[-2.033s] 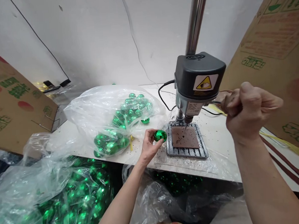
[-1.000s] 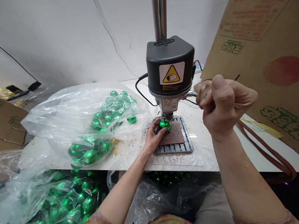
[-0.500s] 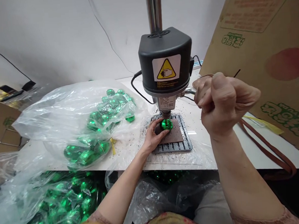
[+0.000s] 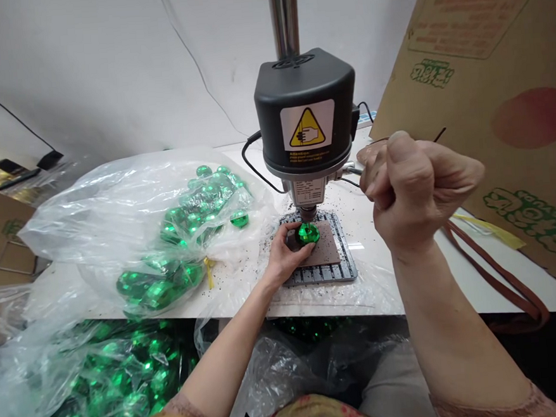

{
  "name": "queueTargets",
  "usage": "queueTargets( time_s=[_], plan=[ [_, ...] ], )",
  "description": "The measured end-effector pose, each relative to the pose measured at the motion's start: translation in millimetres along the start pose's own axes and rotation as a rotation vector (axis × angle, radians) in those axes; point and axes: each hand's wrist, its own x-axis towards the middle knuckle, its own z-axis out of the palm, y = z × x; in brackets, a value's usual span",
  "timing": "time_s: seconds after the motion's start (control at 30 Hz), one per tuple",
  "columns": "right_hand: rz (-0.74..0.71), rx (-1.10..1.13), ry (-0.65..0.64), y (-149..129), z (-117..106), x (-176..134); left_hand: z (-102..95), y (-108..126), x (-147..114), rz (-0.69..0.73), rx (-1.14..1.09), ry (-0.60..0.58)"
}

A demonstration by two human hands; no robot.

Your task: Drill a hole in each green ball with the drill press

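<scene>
A shiny green faceted ball (image 4: 308, 234) rests on a brown board (image 4: 327, 246) over the slotted metal base (image 4: 321, 274) of a drill press (image 4: 306, 117). My left hand (image 4: 285, 254) grips the ball from the left, thumb in front and fingers behind. The drill chuck (image 4: 308, 213) stands right above the ball; whether the bit touches it I cannot tell. To the right of the motor housing, my right hand (image 4: 414, 186) is closed around the press's feed handle (image 4: 349, 170), most of which the fingers hide.
A clear plastic bag (image 4: 92, 209) with several green balls (image 4: 197, 208) lies on the white table (image 4: 246, 299) at left. More green balls (image 4: 122, 372) in plastic sit below the edge. A cardboard box (image 4: 485, 118) and brown strap (image 4: 496, 276) are at right. Dark shavings surround the base.
The view has shifted very slightly. The ball shows a little more of its top beneath the chuck; both hands keep their grips.
</scene>
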Motion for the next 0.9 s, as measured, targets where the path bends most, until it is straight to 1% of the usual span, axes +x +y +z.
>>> queueTargets(
  time_s=[0.13,0.27,0.37,0.57,0.67,0.8,0.9],
  plan=[
    [-0.023,0.037,-0.007,2.6,-0.9,0.0,2.5,-4.1,2.1,0.081,0.008,-0.047],
    [-0.028,0.043,-0.017,3.0,-1.1,1.5,2.9,-6.8,3.0,0.084,-0.008,-0.032],
    [0.005,0.05,-0.034,0.7,1.5,7.9,2.3,-7.6,2.3,0.087,-0.029,-0.019],
    [0.065,0.069,-0.069,-2.1,10.6,27.3,3.6,-14.5,-1.5,0.112,-0.064,-0.081],
    [0.077,0.063,-0.068,-1.5,11.8,30.1,6.1,-19.7,-1.0,0.093,-0.085,-0.1],
    [0.053,0.069,-0.064,-0.8,11.3,28.7,8.7,-23.6,1.4,0.045,-0.122,-0.073],
    [0.059,0.071,-0.068,-0.8,10.8,27.9,8.2,-23.4,1.8,0.019,-0.141,-0.079]
  ],
)
